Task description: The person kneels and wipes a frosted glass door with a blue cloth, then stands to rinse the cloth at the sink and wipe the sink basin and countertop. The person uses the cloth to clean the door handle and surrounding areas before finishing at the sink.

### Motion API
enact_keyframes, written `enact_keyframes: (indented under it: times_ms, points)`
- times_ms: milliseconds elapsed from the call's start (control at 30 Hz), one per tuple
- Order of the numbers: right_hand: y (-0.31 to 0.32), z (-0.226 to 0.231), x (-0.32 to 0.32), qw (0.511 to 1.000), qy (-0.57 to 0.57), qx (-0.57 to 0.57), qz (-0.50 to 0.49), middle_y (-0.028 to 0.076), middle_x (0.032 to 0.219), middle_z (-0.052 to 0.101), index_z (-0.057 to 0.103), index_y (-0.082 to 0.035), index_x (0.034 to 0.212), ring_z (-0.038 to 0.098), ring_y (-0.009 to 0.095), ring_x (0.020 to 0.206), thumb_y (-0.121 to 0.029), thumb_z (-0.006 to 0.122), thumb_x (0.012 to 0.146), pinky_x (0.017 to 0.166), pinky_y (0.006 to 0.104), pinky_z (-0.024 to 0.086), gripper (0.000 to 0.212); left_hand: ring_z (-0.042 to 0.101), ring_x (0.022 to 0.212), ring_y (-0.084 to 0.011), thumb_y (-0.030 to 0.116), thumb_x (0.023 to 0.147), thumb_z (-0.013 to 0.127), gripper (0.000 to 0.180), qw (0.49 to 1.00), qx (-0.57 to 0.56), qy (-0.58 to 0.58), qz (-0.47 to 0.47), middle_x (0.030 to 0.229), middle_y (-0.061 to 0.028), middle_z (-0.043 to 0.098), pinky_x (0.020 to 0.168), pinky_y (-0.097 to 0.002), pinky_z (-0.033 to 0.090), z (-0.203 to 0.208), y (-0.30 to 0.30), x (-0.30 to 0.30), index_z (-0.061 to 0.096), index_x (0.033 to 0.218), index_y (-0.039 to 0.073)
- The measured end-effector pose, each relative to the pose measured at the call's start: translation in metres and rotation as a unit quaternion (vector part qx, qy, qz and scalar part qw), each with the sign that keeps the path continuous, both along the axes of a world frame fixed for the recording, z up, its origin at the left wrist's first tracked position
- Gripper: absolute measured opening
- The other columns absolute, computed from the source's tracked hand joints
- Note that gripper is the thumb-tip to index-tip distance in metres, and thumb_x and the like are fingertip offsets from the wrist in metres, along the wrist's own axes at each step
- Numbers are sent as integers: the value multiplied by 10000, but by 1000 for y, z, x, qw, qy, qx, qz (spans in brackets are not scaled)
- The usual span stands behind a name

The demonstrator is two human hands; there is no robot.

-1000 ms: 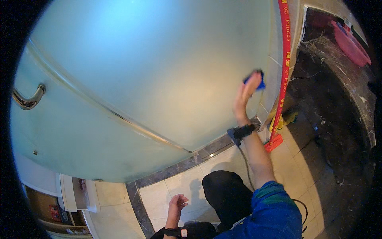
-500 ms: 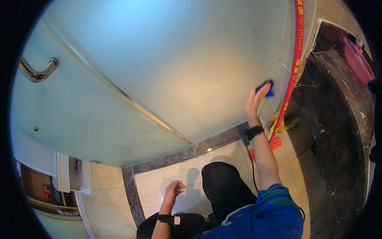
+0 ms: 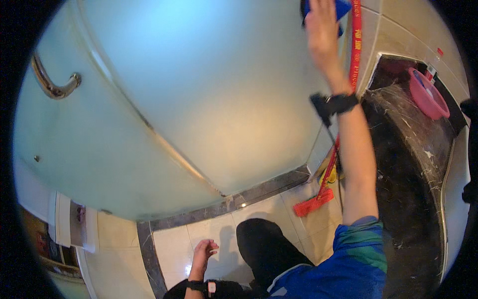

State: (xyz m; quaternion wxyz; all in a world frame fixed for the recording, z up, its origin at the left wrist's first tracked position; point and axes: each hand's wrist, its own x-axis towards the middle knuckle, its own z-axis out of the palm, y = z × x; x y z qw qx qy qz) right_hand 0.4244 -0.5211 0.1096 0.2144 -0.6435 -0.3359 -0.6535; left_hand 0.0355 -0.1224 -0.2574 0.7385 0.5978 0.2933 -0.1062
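Observation:
My right hand [image 3: 323,42] reaches far up with its fingers laid flat over a blue cloth [image 3: 342,9], pressing it to the frosted glass panel [image 3: 214,99] near its right edge. A dark strap with a small device and a cable circles that wrist. Low down, my left hand [image 3: 202,253] hangs over the tiled floor near my knee, its fingers loosely bent and nothing in them. It also wears a wrist strap.
Beside the glass leans a red pole [image 3: 356,45] ending in a red brush head [image 3: 313,202] on the floor. A yellow object [image 3: 327,175] lies behind it. A pink basin [image 3: 429,97] rests on the dark stone ledge [image 3: 413,119]. A curved metal handle [image 3: 56,90] juts from the left glass.
My right hand has swept the blue cloth upward along the glass edge, from low by the floor to the top of the view. The left hand stays low. The view has shifted slightly.

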Motion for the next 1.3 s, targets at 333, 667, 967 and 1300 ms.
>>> enact_keyframes:
  times_ms: [333, 667, 967, 1300]
  points:
    - [-11, -150, 9, 974, 153, 158, -63, 208, 1530, 149, 228, -55, 1469, 106, 368, 1414, -287, 350, 996, 1140, 471, 61, 540, 629, 877, -172, 303, 964, 465, 280, 999, 14, -33, 10, 913, -64, 649, 755, -308, 485, 21, 1, 16, 589, 1031, 62]
    - [117, -369, -44, 799, 370, 473, 41, 182, 1548, -82, -2, 1, 1477, -62, 279, 1438, -406, 317, 997, 1147, 417, -38, 706, 623, 891, -140, 282, 972, 456, 261, 999, -6, -29, 27, 930, -38, 646, 768, -284, 481, 28, -1, 6, 595, 1040, 71]
    - [159, -98, -35, 988, 32, -152, 17, 72, 1534, 238, 366, -239, 1438, 114, 327, 1428, -384, 309, 981, 1124, 510, 85, 483, 596, 866, -115, 259, 974, 457, 242, 998, -11, -46, 39, 900, -27, 631, 765, -269, 460, 32, -6, -1, 585, 1027, 60]
    - [218, -446, -76, 668, 322, -666, 82, 53, 1218, 593, 494, -86, 1325, 388, 198, 1312, -276, 534, 888, 1079, 341, 292, 478, 592, 878, -118, 231, 977, 452, 225, 996, -28, -65, 55, 898, -31, 633, 779, -274, 462, 30, -12, -10, 585, 1038, 59]
